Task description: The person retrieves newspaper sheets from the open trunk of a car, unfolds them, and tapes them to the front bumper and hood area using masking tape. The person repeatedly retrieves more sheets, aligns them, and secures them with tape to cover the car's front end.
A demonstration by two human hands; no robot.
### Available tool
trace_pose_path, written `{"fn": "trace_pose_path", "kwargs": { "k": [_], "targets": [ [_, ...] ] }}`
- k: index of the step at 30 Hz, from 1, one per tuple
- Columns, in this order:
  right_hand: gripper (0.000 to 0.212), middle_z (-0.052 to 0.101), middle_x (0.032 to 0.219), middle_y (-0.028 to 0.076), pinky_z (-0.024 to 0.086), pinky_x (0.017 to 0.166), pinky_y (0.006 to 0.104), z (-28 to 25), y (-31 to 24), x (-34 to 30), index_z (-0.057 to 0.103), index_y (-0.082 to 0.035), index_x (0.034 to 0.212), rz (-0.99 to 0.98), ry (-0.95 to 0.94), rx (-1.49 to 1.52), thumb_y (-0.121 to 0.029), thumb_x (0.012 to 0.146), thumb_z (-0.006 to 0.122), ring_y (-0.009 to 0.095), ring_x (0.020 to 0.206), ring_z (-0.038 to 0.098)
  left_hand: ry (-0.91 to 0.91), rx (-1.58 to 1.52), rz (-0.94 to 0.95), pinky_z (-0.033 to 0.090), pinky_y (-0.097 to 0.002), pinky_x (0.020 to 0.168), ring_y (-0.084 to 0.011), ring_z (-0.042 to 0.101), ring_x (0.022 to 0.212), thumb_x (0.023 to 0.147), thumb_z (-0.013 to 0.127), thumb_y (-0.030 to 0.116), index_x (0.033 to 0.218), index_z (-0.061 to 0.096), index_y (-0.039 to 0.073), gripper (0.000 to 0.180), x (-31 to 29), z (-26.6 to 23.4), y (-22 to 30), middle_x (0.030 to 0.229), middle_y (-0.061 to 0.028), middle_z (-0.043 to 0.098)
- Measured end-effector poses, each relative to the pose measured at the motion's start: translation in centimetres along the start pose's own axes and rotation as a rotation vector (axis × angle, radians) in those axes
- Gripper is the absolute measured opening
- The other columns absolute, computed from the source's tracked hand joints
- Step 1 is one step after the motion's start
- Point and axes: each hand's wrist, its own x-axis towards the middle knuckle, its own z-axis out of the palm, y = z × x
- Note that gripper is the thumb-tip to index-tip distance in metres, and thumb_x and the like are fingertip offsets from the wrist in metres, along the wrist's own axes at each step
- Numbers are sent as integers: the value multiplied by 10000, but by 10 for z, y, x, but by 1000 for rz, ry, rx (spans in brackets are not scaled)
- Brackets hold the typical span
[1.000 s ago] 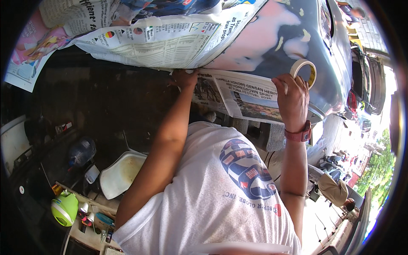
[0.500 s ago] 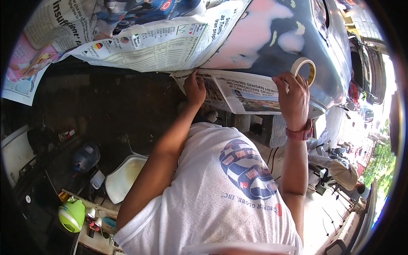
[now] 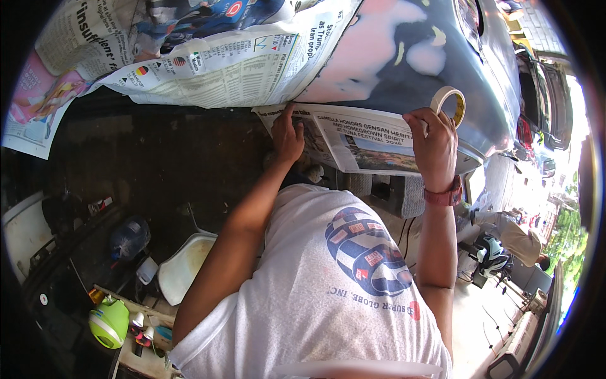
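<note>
A newspaper sheet (image 3: 369, 140) hangs from the lower edge of a car body panel (image 3: 385, 82) patched in grey and pink. Over the sheet's upper left part, my left hand (image 3: 289, 138) presses its stretched index finger on the top edge, thumb apart and nothing gripped. My right hand (image 3: 435, 145) is closed at the sheet's upper right corner, thumb and index finger together there. A roll of masking tape (image 3: 460, 108) stands out at the back of those fingers, held by the same hand. How the other right fingers hold the roll is partly hidden.
Larger newspaper sheets (image 3: 221, 79) cover the car to the left. Behind me lie a white chair (image 3: 183, 268), a clear water jug (image 3: 130, 237) and a green container (image 3: 108, 323). A person (image 3: 517, 237) is at the far right, near other vehicles (image 3: 549, 107).
Both hands stay at the sheet, with only a slight shift. The lower right of the sheet hangs a little differently. At the far right, the other person has moved.
</note>
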Motion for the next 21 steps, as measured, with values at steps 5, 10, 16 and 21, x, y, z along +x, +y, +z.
{"fn": "trace_pose_path", "kwargs": {
  "k": [5,10,16,21],
  "targets": [
    [150,724,885,152,518,840,493,5,8,1,786,-52,970,-25,37,22,-199,978,814,382,885,676,-28,4,43,378,-561,1207,-428,512,1449,1019,677,155,1679,414,94,713,-3,-6,-2,1660,-193,512],
    [148,732,898,157,523,844,496,8,15,7,793,-59,983,-33,21,-6,-206,982,812,392,893,681,-53,8,55,362,-570,1226,-430,492,1474,1035,661,150,1700,394,136,718,-3,-5,-5,1709,-199,459],
    [153,740,913,160,532,873,496,15,33,5,796,-68,996,-19,26,-25,-221,987,807,397,915,691,-44,85,59,366,-572,1226,-441,477,1481,1038,664,136,1696,394,128,711,-2,-5,3,1694,-201,455],
    [157,743,936,156,524,893,501,19,41,1,794,-74,1004,10,22,-41,-229,988,805,394,931,687,12,53,130,378,-571,1213,-441,485,1462,1031,672,122,1675,422,110,691,0,-8,25,1630,-204,481]
  ]
}}
